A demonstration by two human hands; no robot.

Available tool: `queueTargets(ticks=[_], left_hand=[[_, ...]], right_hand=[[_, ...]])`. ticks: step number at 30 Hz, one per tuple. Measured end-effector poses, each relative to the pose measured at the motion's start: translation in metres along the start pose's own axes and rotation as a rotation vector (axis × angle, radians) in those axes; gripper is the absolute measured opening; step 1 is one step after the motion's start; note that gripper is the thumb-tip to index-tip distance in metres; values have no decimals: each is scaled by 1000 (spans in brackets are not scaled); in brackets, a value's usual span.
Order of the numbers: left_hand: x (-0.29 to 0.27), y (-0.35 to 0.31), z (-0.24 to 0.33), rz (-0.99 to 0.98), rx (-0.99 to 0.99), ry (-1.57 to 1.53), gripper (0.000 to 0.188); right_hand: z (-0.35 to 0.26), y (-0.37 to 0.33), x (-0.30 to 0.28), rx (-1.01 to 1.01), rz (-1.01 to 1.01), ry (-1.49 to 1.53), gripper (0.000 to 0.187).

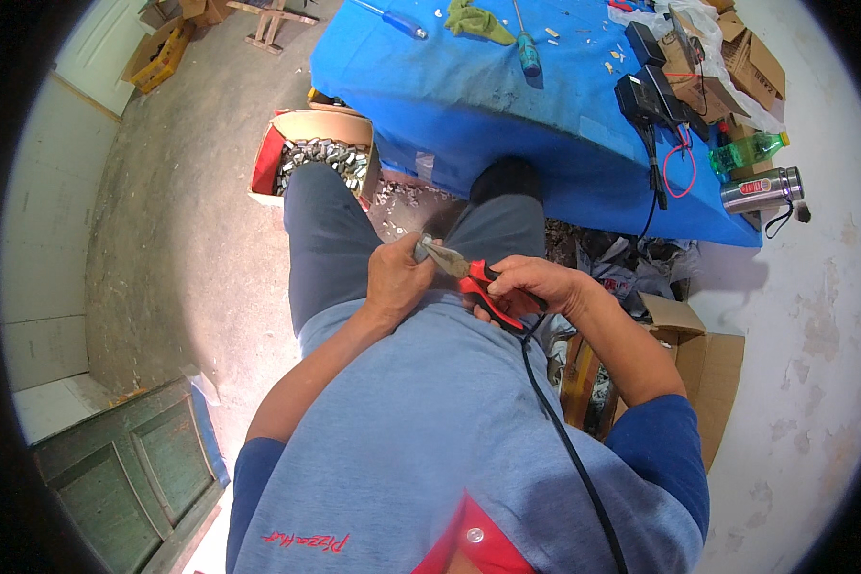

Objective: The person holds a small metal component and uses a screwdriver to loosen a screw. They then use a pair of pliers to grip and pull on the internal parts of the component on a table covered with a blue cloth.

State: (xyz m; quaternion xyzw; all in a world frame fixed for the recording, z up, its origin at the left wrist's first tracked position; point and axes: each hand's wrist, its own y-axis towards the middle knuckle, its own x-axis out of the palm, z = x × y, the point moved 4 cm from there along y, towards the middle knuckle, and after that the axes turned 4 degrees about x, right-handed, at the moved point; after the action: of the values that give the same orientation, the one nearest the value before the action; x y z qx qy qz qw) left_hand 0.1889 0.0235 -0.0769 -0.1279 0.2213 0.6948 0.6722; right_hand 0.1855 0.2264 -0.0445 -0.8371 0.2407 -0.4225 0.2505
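Blue cloth-covered table (545, 117) beside a flaking white wall (796, 325)

The left hand (395, 275) is covering most of a small grey piece (424, 247). The right hand (538, 283) is concealing part of the handles of the pliers (475, 285). The left trouser leg (325, 230) is blocking part of the carton (267, 159) and its metal pieces (340, 155). The upper edge is cutting off the shafts of the blue screwdriver (404, 24) and the teal screwdriver (529, 55); the lower edge is cutting off the black cable (570, 450). Pale scraps (553, 33) on the bench (421, 81) are appearing too small to identify.
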Motion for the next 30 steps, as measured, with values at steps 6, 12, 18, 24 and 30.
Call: queueTargets(ticks=[6,12,18,24,30], left_hand=[[-2,1,2,-1,-9,-5,12],[-4,1,11,36,37,9,16],[-2,4,9,71,-20,-85,26],[-3,2,5,44,-113,-163,26],[-3,1,3,14,-80,-154,13]], right_hand=[[3,4,-3,-44,33,-102,34],[-24,0,14,-158,702,-1171,27],[-30,-12,4,-227,455,-522,28],[-23,-16,11,-23,246,-403,34],[-30,-16,18,38,185,-279,33]])
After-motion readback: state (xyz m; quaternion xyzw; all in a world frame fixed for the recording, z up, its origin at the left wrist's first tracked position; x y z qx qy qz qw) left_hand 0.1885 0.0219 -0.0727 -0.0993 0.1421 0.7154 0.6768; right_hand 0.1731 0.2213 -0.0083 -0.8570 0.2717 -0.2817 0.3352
